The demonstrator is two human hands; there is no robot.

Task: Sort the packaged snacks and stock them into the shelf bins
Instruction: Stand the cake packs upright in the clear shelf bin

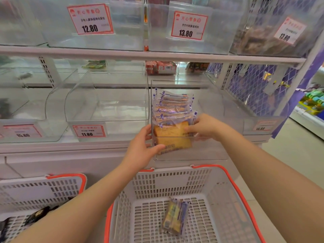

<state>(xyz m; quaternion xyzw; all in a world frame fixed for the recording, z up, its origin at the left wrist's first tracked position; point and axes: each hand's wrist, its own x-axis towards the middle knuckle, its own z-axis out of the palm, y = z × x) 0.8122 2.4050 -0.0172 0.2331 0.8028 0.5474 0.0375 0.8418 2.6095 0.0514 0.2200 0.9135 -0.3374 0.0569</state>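
- A clear bin (206, 109) sits at centre frame on the lower shelf (70, 146), and a row of snack packs (172, 107) stands upright along its left wall.
- The front pack (172, 137), a golden cake slice in clear wrap, stands at the bin's near end, touching the row behind it.
- The left hand (140, 148) is at the bin's front left corner; its thumb lies across the front wall over the lower part of the front pack, and its fingers (147, 130) curl round the left wall. So it grips the bin, not the pack.
- The right hand (206, 127) reaches into the bin from the right; its fingers (190, 129) are narrow, pinching the front pack's right edge.
- A white basket (233, 199) with an orange rim fills the lower centre of the frame; a small stack of the same packs (173, 216) lies flat on its floor.
- A second basket (57, 185) at lower left holds dark packs (37, 215).
- The bin (107, 106) to the left carries a tag (89, 131) reading 11.80.
- Upper bins (91, 39) bear tags 12.80 (90, 19) and 13.80 (189, 26).
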